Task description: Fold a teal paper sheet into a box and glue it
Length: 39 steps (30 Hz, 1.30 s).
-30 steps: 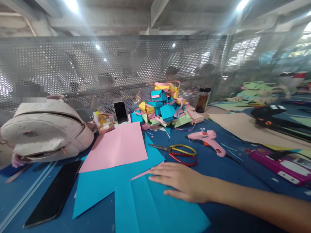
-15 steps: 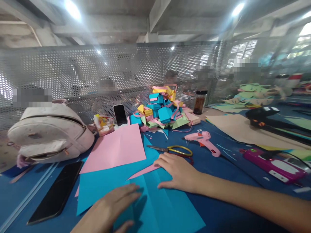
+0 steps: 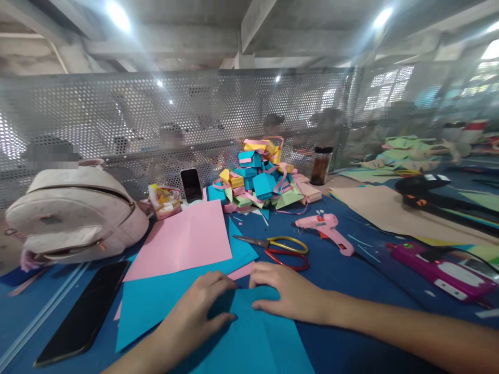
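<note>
on the blue bench (image 3: 362, 280), facing a perforated metal partition (image 3: 234, 106) beneath concrete beams (image 3: 167, 41) and ceiling lights (image 3: 118, 16), the left hand (image 3: 202, 301) and right hand (image 3: 290, 292) each grip the upper edge of the blue paper sheet (image 3: 249, 343) between thumb and fingers.

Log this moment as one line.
left hand: at front blue sheet; right hand: at same sheet; scissors: beyond right hand; glue gun: right of scissors

No legible text found. At nine o'clock we note a badge (image 3: 50, 218) on the white backpack (image 3: 81, 213); at four, green-lit marks (image 3: 408, 245) on a purple device (image 3: 444, 272): unreadable.
</note>
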Available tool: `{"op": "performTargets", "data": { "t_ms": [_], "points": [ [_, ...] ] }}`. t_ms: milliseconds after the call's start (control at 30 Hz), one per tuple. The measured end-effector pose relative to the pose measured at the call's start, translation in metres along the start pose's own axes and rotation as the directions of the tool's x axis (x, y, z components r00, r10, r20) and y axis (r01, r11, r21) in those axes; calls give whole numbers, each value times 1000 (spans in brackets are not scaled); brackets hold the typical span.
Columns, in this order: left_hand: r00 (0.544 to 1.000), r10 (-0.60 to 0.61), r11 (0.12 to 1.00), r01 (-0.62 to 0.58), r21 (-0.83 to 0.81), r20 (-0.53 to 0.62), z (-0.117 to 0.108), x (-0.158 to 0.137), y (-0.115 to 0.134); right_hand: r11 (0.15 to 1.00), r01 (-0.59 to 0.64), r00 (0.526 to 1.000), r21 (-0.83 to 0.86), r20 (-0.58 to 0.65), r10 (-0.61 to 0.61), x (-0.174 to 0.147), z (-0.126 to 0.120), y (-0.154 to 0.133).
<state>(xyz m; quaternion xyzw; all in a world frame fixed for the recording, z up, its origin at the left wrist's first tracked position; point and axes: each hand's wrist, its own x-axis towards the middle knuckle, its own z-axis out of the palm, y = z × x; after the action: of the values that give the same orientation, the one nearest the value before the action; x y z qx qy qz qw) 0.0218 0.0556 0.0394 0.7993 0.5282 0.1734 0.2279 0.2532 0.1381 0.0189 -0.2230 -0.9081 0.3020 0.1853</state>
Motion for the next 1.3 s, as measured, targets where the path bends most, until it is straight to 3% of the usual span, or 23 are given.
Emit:
{"op": "performTargets", "data": {
  "t_ms": [133, 233, 367, 733, 900, 1033, 1100, 1200, 1300],
  "points": [
    [994, -106, 989, 105, -108, -5, -10, 0, 5, 976, 13, 999, 218, -49, -2, -4, 1, -4],
    [972, -233, 954, 230, -190, 7, -19, 1, 5, 917, -68, 988, 393, -101, 116, -3, 0, -1],
    [958, -285, 937, 276, -213, -14, -23, 4, 2, 816, -172, 953, 553, -118, 280, 2, -1, 7],
    [949, -314, 923, 302, -239, -12, -21, 4, -1, 714, -197, 939, 672, -79, 334, 4, 6, 15],
    [954, -301, 932, 293, -213, -2, -19, 3, -3, 759, -177, 950, 626, -93, 298, 3, 3, 13],
    [969, -229, 961, 241, -136, 95, -17, 1, 1, 917, -182, 969, 354, -94, 229, 1, -1, 10],
    [972, -187, 976, 200, -82, 145, -15, -2, 3, 973, -118, 984, 200, -108, 142, -1, -1, 11],
    [964, -205, 979, 204, 22, 170, -11, -6, 3, 999, -9, 997, 47, -73, 13, -2, 0, 14],
    [948, -263, 965, 255, 66, 180, -7, -9, -1, 1000, 10, 1000, 29, -27, -9, -2, 1, 15]
  ]
}}
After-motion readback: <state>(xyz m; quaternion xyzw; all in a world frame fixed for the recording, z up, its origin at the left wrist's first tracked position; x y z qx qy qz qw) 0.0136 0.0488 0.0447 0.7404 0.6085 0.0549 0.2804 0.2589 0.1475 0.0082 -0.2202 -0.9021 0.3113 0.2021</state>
